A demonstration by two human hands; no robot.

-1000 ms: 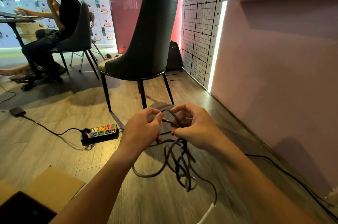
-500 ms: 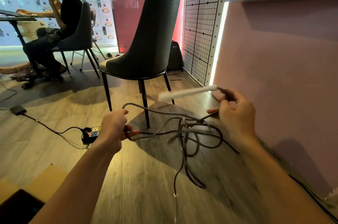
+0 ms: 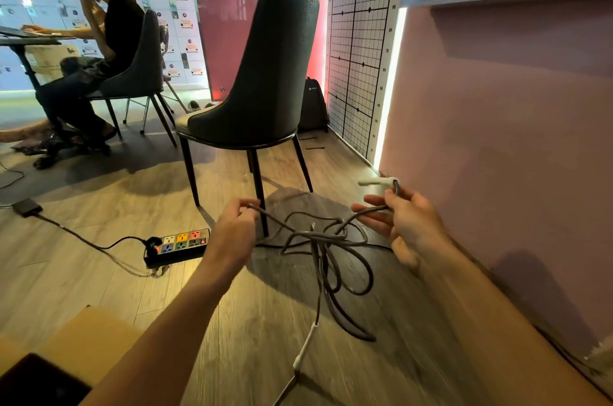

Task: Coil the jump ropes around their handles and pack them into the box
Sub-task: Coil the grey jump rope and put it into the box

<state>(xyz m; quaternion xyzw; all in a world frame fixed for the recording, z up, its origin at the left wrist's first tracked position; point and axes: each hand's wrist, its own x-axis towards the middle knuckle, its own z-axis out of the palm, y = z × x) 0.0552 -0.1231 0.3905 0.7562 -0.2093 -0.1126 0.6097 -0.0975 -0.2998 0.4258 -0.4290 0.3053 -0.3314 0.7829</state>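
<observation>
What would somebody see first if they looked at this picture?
First comes the tangled grey jump rope in the middle, stretched between the left hand and the right hand, with its loops hanging down. Behind it stands a tall black chair. A power strip with bright coloured sockets lies on the floor, left.

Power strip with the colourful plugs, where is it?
The power strip lies on the wooden floor in the head view, just left of the left hand and near the empty chair.

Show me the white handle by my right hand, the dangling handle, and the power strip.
Upper handle (image 3: 376, 181): head view, white shaft.
Dangling handle (image 3: 305, 347): head view, mid-shaft.
Power strip (image 3: 180, 243): head view, socket face.
</observation>
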